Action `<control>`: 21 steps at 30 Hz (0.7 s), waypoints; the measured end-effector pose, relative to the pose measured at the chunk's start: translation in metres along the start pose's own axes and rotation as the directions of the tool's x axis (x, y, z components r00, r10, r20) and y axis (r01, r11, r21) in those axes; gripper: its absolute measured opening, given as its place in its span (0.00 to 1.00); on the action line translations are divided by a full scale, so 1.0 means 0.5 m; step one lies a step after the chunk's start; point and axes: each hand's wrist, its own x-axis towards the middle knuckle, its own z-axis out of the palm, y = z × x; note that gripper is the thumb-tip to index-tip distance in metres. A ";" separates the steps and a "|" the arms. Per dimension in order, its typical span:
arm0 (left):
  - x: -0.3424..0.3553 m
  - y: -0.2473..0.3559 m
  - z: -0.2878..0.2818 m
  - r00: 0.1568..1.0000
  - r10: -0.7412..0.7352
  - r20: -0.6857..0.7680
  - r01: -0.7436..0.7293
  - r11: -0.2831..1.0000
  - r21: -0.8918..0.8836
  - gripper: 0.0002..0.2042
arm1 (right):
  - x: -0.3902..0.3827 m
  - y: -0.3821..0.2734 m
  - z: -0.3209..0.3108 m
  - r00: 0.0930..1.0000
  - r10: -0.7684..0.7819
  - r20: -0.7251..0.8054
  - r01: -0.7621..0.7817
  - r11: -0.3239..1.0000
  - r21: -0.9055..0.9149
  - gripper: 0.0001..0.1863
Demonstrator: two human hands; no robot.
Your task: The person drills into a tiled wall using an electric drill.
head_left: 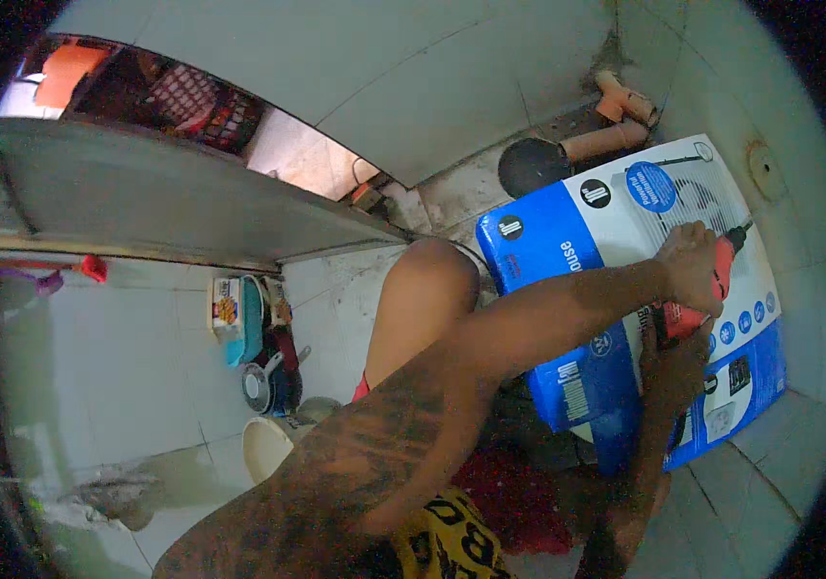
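Note:
Above a blue and white carton point(529, 261), a red and black power drill point(725, 261) is held in both hands, its dark tip pointing to the upper right. My left hand point(691, 262) reaches across from the lower left and wraps round the drill's red body. Lower down, my right hand point(674, 365) is closed at the drill's grip end, its fingers partly in shadow. The carton lies tilted beneath the hands, with a fan grille printed on its white face. My left forearm hides part of the carton.
Orange-brown pipes point(606, 142) and a round black piece point(533, 169) sit in the corner beyond the carton. A tiled wall point(770, 96) stands close on the right. At left are a frying pan point(257, 386), a cream bucket point(263, 449) and a grey slab point(191, 198).

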 end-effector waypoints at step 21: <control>-0.001 0.022 -0.025 0.995 -0.071 -0.076 0.076 0.995 0.070 0.48 | 0.007 0.069 0.057 0.936 -0.142 -0.323 0.168 0.984 0.056 0.57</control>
